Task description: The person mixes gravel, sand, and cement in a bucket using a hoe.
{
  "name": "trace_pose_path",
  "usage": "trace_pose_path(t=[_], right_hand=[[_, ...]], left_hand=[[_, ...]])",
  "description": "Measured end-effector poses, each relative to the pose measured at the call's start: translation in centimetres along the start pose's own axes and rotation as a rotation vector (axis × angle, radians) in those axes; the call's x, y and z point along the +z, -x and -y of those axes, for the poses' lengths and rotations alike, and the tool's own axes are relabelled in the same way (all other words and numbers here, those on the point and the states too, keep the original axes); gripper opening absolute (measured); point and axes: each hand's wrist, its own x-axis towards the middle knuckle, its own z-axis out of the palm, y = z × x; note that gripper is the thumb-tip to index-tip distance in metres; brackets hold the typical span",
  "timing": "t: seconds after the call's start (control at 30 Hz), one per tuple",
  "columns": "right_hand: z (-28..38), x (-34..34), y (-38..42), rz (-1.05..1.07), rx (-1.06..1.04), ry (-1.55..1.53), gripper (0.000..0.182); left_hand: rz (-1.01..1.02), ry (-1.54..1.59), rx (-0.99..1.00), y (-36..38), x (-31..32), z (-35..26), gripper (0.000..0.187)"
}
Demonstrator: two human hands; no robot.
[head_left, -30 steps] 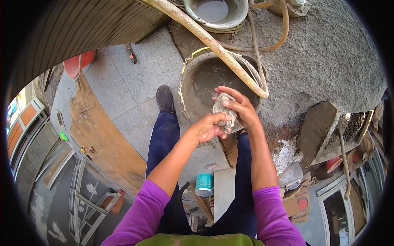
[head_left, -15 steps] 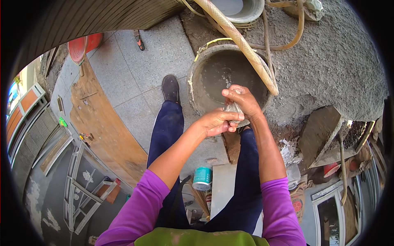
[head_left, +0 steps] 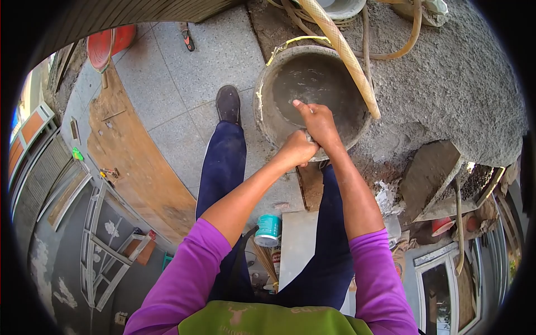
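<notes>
Both my hands are closed and pressed together over the near rim of a round tub (head_left: 268, 120) of murky grey water. My left hand (head_left: 298, 149) is wrapped round a small greyish cloth (head_left: 309, 135), of which only a bit shows between the hands. My right hand (head_left: 321, 124) grips the same bundle from the other side, its thumb pointing up over the water. The fingers hide most of the cloth. A thick braided hose (head_left: 340, 50) lies across the tub's right side.
Wet grey mortar or sand (head_left: 446, 84) spreads to the right, beside a tilted metal pan (head_left: 432, 178). A teal can (head_left: 268, 230) stands between my legs. A wooden board (head_left: 134, 151), red bucket (head_left: 100, 47) and orange-handled tool (head_left: 188, 40) lie left.
My hands have moved slightly up and left and closed more tightly, so less of the cloth shows. The view has shifted a little.
</notes>
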Motion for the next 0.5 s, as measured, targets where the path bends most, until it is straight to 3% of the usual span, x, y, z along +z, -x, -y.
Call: trace_pose_path(t=[0.07, 0.17, 0.5], right_hand=[[0.0, 0.4, -0.2, -0.024, 0.014, 0.032, 0.055], [0.2, 0.9, -0.4, -0.047, 0.053, 0.083, 0.053], [0.0, 2.3, -0.6, -0.153, 0.046, 0.197, 0.049]], left_hand=[[-0.052, -0.100, 0.050, -0.1, 0.0, 0.3, 0.033], [-0.204, -0.297, 0.284, -0.4, 0.5, 1.4, 0.033], [-0.314, -0.422, 0.238, 0.6, 1.0, 1.4, 0.038]])
